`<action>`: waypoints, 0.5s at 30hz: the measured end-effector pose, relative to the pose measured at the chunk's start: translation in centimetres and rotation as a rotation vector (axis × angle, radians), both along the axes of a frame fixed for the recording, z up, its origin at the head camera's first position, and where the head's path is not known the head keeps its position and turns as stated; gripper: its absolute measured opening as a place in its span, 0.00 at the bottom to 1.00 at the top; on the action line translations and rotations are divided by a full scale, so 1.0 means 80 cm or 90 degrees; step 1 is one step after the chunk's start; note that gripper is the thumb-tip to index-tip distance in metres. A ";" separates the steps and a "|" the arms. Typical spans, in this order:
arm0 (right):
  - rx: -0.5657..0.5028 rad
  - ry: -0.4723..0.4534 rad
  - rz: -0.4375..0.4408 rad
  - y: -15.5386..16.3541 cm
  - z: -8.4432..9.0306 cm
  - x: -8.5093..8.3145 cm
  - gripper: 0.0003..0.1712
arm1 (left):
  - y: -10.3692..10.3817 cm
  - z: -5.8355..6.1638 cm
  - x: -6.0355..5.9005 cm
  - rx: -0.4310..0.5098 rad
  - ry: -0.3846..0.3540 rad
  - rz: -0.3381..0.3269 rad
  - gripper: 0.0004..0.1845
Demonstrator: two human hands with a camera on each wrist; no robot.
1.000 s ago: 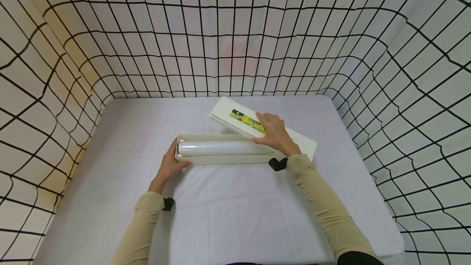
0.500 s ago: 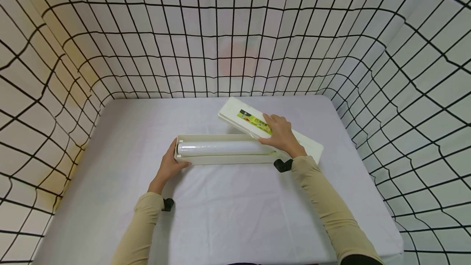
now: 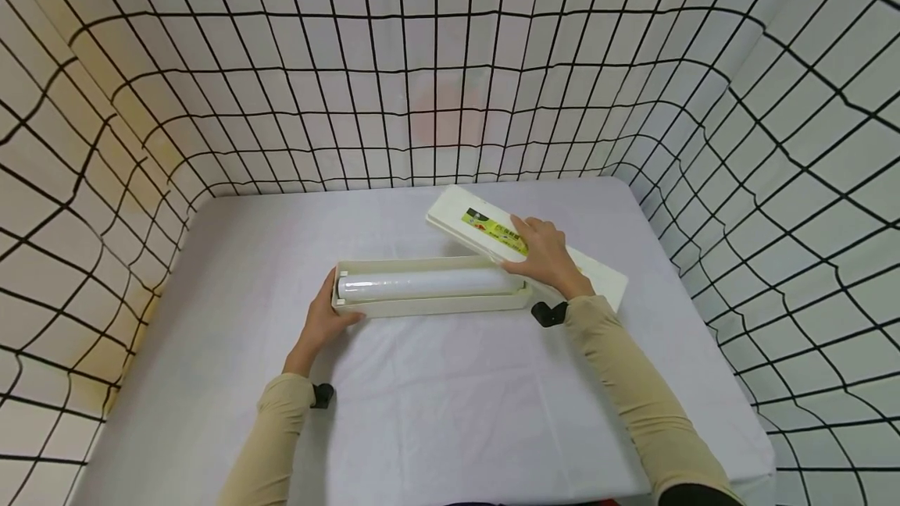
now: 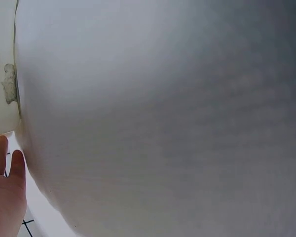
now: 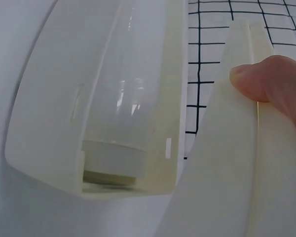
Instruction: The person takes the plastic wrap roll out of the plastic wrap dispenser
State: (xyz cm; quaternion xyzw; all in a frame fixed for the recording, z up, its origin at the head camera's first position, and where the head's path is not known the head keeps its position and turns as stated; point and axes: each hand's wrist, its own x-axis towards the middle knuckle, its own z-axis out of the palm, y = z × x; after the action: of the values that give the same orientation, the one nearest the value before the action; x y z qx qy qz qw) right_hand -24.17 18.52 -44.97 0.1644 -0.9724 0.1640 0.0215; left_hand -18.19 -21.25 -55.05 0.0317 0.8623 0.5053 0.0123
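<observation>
A long cream box (image 3: 436, 304) lies on the white-covered table, its top off. Inside it rests a roll of clear plastic wrap (image 3: 429, 284), also seen shiny in the right wrist view (image 5: 133, 98). My left hand (image 3: 325, 322) grips the box's left end, thumb along the near side and fingers round the far side. My right hand (image 3: 547, 258) holds the box's lid (image 3: 598, 276) across its width, thumb on the near edge. The lid slants behind and over the box's right end, its yellow-green label (image 3: 492, 231) facing up. In the right wrist view the thumb (image 5: 256, 81) presses the lid's side.
The white cloth (image 3: 436, 412) covers the table. Black wire grid panels (image 3: 436, 84) rise along its back, left and right. A dark wrist camera (image 3: 548, 314) sits at the right cuff, close to the box's right end.
My right hand has moved the lid to the right and slightly away from the box's middle. The left hand keeps its hold on the box. The head view has shifted slightly.
</observation>
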 end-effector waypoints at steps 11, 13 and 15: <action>0.016 -0.004 -0.019 0.009 -0.005 0.003 0.51 | 0.002 0.001 0.002 -0.004 -0.008 -0.002 0.56; 0.014 -0.007 -0.022 0.011 -0.005 0.003 0.52 | 0.002 0.002 0.002 -0.004 -0.009 -0.002 0.56; 0.009 -0.010 -0.026 0.015 -0.005 0.004 0.52 | 0.003 0.002 0.002 -0.005 -0.010 -0.002 0.56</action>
State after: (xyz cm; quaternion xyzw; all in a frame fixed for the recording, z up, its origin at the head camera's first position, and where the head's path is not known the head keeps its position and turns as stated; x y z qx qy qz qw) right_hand -23.87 19.69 -45.41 0.1436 -0.9769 0.1576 0.0160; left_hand -18.06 -21.05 -54.87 0.0288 0.8639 0.5024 0.0199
